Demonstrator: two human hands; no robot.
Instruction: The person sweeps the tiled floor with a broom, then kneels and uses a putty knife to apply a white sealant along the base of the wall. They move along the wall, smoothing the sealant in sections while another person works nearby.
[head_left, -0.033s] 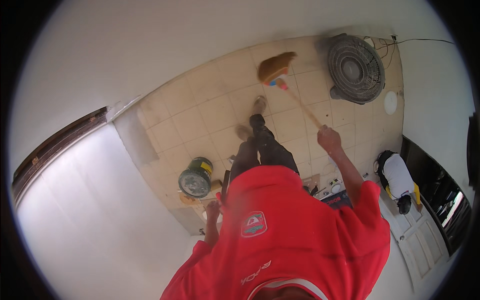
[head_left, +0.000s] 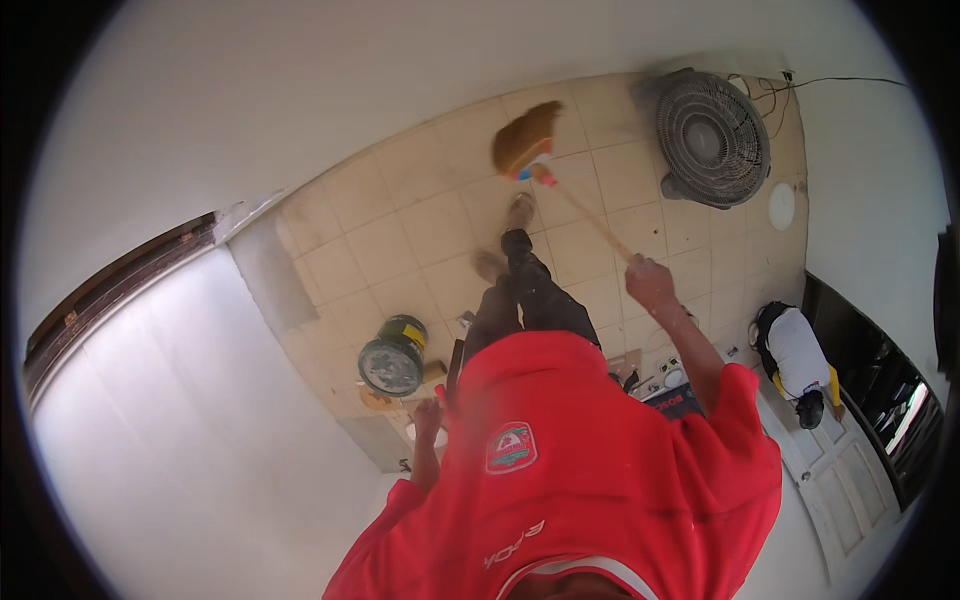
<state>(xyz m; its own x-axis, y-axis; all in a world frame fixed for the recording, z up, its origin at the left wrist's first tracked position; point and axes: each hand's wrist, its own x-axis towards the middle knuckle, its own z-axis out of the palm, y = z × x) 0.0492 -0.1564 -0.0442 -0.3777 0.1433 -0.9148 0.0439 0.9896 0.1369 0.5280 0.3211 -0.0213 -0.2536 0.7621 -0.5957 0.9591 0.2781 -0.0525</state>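
My right hand (head_left: 651, 284) is wrapped round the upper end of a broom's (head_left: 585, 215) wooden handle. At the far end, the broom's brown bristles fan out low over the tiled floor, just beyond my shoe (head_left: 520, 211), with blue, white and pink binding where they join the handle. By my left side, my left hand (head_left: 427, 418) is closed, its fingers curled. Whether anything is inside it is hidden. Near it, a red and dark object shows against my trousers. Beyond that hand stands a dark green bucket (head_left: 391, 357) with a yellow label and whitish stains.
A large grey fan (head_left: 712, 138) stands at the far right, its cable running along the wall. A round white disc (head_left: 781, 206) lies nearby. Tools and a dark blue case (head_left: 677, 400) sit beside me. Another person (head_left: 798, 360) bends over a white panelled door (head_left: 840, 480) at right.
The broom's head has swept a little to the left across the tiles. My right hand has shifted slightly left with the handle; my left hand has barely moved.
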